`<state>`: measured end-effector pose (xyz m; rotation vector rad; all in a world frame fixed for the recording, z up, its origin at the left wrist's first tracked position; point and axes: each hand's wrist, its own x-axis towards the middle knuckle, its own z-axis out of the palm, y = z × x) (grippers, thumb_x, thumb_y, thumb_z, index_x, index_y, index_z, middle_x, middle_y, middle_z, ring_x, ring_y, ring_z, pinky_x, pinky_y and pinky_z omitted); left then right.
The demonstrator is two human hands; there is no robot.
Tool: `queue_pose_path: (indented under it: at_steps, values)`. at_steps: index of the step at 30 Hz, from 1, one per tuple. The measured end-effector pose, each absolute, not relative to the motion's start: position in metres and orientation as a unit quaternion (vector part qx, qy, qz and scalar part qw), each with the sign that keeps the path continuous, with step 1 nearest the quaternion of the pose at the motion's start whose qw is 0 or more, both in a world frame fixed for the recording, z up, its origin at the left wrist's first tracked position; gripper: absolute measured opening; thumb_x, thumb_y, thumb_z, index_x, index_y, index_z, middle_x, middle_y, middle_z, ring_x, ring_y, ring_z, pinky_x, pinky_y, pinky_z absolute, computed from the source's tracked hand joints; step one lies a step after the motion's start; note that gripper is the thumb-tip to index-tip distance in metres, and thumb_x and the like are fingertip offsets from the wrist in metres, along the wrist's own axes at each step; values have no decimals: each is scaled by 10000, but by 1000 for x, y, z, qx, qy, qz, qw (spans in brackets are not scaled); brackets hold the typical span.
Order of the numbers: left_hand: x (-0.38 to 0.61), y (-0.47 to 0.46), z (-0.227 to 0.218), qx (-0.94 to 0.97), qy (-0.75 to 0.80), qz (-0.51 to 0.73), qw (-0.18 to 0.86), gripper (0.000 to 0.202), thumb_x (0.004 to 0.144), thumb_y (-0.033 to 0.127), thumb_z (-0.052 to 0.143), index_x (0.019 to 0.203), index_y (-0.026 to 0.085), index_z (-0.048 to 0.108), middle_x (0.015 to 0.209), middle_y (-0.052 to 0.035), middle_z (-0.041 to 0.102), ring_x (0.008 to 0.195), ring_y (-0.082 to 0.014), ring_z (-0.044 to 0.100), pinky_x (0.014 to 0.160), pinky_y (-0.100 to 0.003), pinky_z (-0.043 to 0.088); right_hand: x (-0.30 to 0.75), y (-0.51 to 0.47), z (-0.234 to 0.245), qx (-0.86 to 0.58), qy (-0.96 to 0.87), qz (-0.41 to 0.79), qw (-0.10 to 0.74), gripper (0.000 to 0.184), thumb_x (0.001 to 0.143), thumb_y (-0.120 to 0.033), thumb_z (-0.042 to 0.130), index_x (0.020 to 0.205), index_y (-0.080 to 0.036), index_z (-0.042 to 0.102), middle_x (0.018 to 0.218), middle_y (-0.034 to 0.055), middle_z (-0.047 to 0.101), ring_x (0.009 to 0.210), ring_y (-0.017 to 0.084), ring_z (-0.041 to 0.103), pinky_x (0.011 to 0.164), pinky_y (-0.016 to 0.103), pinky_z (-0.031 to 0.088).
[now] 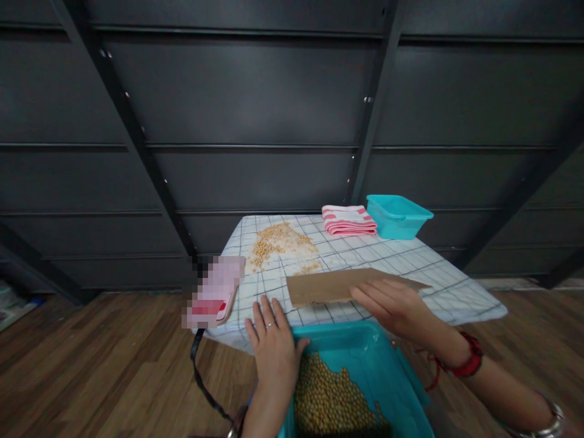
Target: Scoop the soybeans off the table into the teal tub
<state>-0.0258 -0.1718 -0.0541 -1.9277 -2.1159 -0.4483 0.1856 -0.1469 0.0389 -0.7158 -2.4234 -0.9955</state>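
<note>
My left hand (274, 347) lies with fingers outstretched on the near edge of the checked tablecloth, a ring on one finger. Its thumb is at the left rim of a teal plastic basin (383, 347), which holds many round yellowish beans (333, 395). My right hand (387, 299) has its fingers pressed together over a flat piece of brown cardboard (319, 287) just beyond the basin; its thumb is hidden. Farther back on the cloth, a spread of yellow beans (264, 246) lies mixed with small pale grains (289, 243).
A folded pink-and-white towel (349, 220) and a second teal basin (396, 219) stand at the back right. To the left, a pink phone-like object (221, 286), partly blurred out, lies at the table edge. Dark metal panels (255, 115) rise behind the table.
</note>
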Motion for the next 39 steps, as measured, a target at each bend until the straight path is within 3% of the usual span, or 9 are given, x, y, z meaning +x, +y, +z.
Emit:
queue_pose_path:
  at_steps: [4,18,25,32,39]
  values:
    - [-28,-170,-58,-665,-718,-160,126,706,674,353,624,1273,39,419,1361,-264,392,1263,-395,340,1000,-594,284,180,-125,33,-239,-861,-398,210,290,850,-49,331,913,-122,605,742,62,650,648,148,558,556,280,425]
    - [-31,-169,-67,-672,-711,-157,135,694,694,343,593,1285,35,400,1363,-270,387,1267,-399,330,995,-600,284,161,-59,16,-235,-878,-365,199,264,847,-61,370,963,-116,601,732,63,633,663,153,554,589,297,410]
    - [-30,-170,-65,-669,-710,-153,157,683,694,343,601,1276,39,416,1348,-266,411,1256,-393,349,987,-585,306,167,-69,33,-239,-874,-369,208,244,842,-56,390,944,-123,601,740,59,637,663,150,556,595,295,419]
    - [-29,-170,-62,-668,-711,-153,159,706,660,341,637,1260,28,435,1338,-267,421,1236,-397,378,976,-577,326,195,-76,64,-265,-845,-382,264,371,789,8,327,1015,-135,585,781,62,657,691,160,580,591,295,435]
    - [-30,-170,-62,-665,-716,-162,137,712,666,373,625,1267,47,429,1356,-263,399,1258,-388,354,980,-593,311,193,-39,53,-278,-848,-358,276,357,758,18,362,977,-128,604,807,70,669,715,157,604,633,284,457]
